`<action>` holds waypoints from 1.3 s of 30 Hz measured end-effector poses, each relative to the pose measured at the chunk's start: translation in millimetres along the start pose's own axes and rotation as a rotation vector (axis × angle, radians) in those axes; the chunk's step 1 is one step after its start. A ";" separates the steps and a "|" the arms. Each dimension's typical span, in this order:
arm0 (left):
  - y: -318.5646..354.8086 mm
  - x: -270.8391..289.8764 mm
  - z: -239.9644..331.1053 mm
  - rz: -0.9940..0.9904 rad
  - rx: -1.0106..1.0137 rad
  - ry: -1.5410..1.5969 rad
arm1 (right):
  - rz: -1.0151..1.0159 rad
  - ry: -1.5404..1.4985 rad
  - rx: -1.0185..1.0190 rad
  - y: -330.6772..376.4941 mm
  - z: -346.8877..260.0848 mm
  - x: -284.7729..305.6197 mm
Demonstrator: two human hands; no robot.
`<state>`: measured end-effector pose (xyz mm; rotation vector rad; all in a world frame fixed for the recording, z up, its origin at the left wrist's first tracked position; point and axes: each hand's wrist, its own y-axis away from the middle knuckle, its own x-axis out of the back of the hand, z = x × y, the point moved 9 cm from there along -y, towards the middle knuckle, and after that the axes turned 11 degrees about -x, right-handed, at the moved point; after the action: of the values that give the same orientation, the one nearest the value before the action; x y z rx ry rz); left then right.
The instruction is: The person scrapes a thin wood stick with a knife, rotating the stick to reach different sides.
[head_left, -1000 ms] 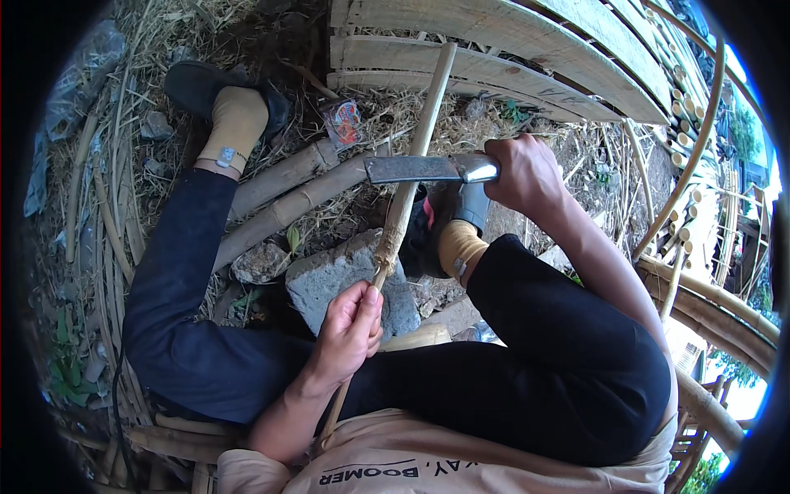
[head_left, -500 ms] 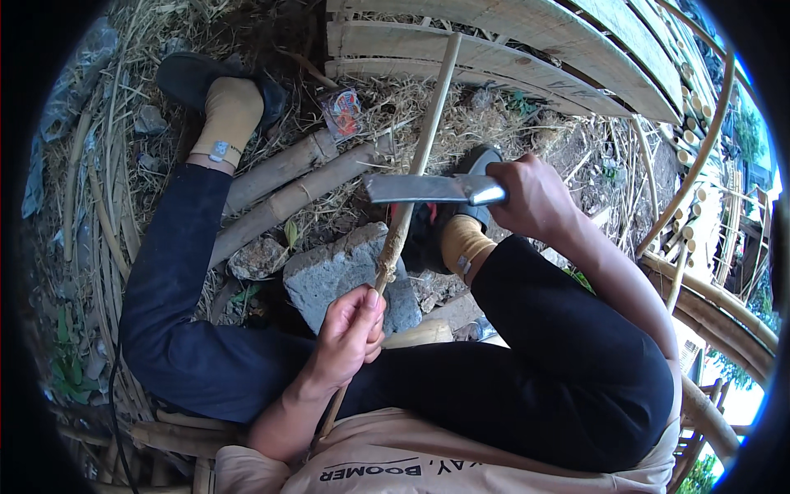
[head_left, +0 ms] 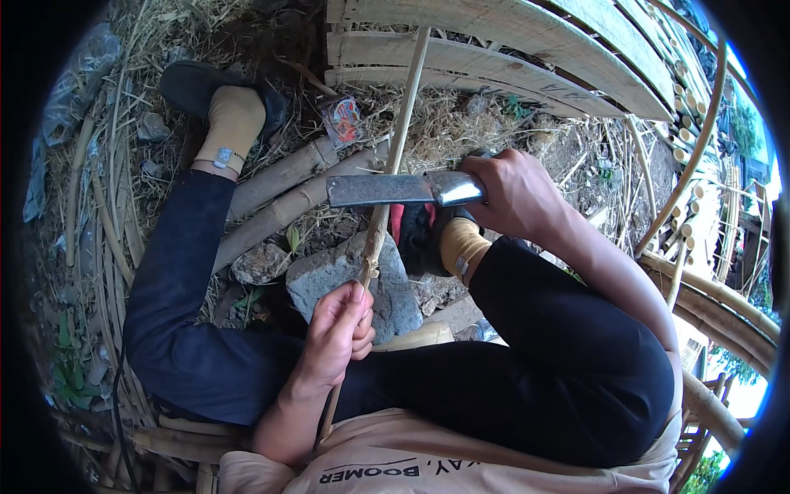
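A long, thin bamboo stick slants up and away from my lap, with a knobbly node partway along it. My left hand is wrapped round its lower part, just below that node, thumb on top. In my right hand is a broad-bladed knife, its handle hidden in the closed fingers. The flat grey blade points left and crosses over the stick above the node. Whether its edge bites into the stick, I cannot tell.
Below the stick lies a grey stone block. Two thick bamboo poles rest on the ground to its left, near a crumpled red wrapper. Wooden slats stand ahead, and cut bamboo is stacked at right.
The knife and my right hand have moved left. The stick's far end has swung left too, and my left hand has shifted slightly left, still gripping it.
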<state>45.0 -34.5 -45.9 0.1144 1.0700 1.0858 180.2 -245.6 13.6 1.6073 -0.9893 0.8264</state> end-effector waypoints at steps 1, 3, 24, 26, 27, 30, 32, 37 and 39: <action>-0.2 0.5 1.2 0.004 0.000 -0.002 | -0.005 0.002 -0.004 -0.2 -0.9 0.0; -0.2 1.4 1.0 0.014 -0.004 -0.018 | -0.016 0.005 -0.010 -0.2 -1.9 -0.8; -2.8 15.5 1.5 0.183 -0.163 -0.358 | 0.180 0.111 -0.196 -20.6 40.4 2.7; -2.4 15.8 1.3 0.189 -0.159 -0.362 | 0.221 0.134 -0.155 -23.1 37.2 8.2; -2.5 16.6 2.3 0.188 -0.173 -0.364 | 0.241 0.145 -0.133 -24.1 35.1 9.8; -2.7 18.1 3.9 0.186 -0.187 -0.323 | 0.230 0.185 -0.146 -27.0 35.5 8.6; -0.3 17.2 0.3 0.173 -0.165 -0.291 | 0.233 0.151 -0.407 -36.5 77.9 19.0; 2.5 15.3 -13.3 0.144 -0.070 -0.200 | 0.212 0.236 -0.242 -31.0 73.0 30.3; 2.1 11.5 -13.2 0.124 -0.030 -0.106 | 0.157 0.156 -0.184 -20.7 57.4 9.1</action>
<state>34.3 -30.0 -59.1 0.2145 0.9611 1.1939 204.9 -300.4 -0.2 1.3015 -1.0568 0.9251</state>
